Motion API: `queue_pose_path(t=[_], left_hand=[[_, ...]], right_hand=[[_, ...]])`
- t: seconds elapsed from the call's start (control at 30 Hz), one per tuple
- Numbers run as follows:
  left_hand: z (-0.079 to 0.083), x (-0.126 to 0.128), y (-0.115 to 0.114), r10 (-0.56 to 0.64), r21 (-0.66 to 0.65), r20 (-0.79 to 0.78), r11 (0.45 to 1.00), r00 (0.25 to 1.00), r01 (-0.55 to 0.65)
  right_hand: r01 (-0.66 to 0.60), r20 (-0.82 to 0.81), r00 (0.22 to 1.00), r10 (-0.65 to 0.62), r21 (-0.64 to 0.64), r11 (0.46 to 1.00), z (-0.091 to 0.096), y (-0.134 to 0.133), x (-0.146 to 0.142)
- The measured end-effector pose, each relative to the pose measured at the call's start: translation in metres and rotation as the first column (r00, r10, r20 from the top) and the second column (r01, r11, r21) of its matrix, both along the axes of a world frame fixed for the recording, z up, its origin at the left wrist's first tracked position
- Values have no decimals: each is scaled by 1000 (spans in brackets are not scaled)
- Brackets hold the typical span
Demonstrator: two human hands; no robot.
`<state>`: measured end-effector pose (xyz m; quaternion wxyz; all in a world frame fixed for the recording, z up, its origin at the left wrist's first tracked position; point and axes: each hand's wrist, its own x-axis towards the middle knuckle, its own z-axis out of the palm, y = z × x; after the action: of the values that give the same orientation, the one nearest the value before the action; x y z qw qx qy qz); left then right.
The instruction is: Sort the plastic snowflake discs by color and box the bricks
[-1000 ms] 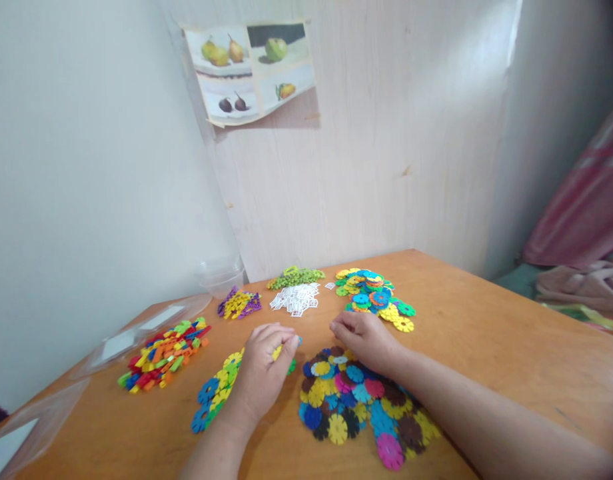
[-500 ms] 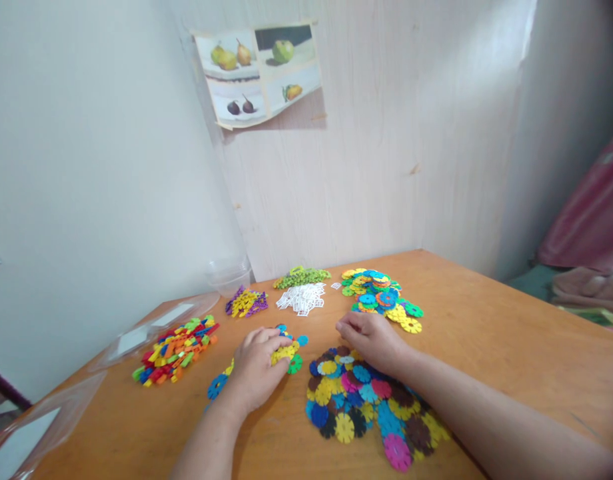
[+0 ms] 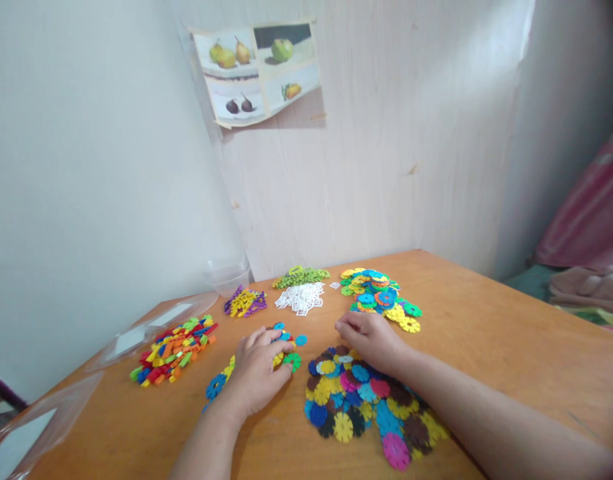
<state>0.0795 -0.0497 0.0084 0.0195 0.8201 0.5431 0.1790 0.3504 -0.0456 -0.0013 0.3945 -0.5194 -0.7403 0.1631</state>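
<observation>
My left hand (image 3: 256, 370) lies with fingers spread flat on a small pile of blue, yellow and green flower discs (image 3: 289, 350) that trails toward me. My right hand (image 3: 369, 337) rests on the far edge of a large heap of bigger flower discs (image 3: 359, 403) in yellow, blue, pink and brown. Its fingers are curled in toward the thumb, and what they pinch, if anything, is hidden. The two hands are about a hand's width apart on the wooden table (image 3: 486, 333).
Further piles lie behind: mixed red-orange-green sticks (image 3: 174, 345), purple-yellow pieces (image 3: 244, 302), white grid pieces (image 3: 300, 298), green pieces (image 3: 300, 275), another disc heap (image 3: 379, 297). A clear tub (image 3: 226, 273) and clear plastic bags (image 3: 146, 327) sit at the left by the wall.
My left hand has opened from a curled grip and slid forward onto the small disc pile, pushing discs ahead. The right hand has stayed put. The view has shifted slightly.
</observation>
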Motion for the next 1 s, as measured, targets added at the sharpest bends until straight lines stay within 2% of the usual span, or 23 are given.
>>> queue_pose_path(t=[0.23, 0.37, 0.53, 0.77, 1.0], left_hand=[[4, 4, -4, 3, -105, -83, 994, 997, -11], [2, 2, -3, -38, -153, -130, 988, 991, 17], [0, 2, -3, -39, -159, -87, 987, 995, 25], [6, 6, -4, 51, -175, -82, 983, 995, -65], [9, 8, -3, 62, -194, -40, 979, 997, -69]], right_hand=[[-3, 10, 1000, 3, -14, 1000, 2, 0, -1], [-3, 12, 1000, 3, -8, 1000, 1, -1, -1], [4, 13, 1000, -4, -11, 1000, -1, 1, 0], [-8, 19, 1000, 9, -21, 1000, 1, -1, 0], [-8, 11, 1000, 9, -19, 1000, 1, -1, -1]])
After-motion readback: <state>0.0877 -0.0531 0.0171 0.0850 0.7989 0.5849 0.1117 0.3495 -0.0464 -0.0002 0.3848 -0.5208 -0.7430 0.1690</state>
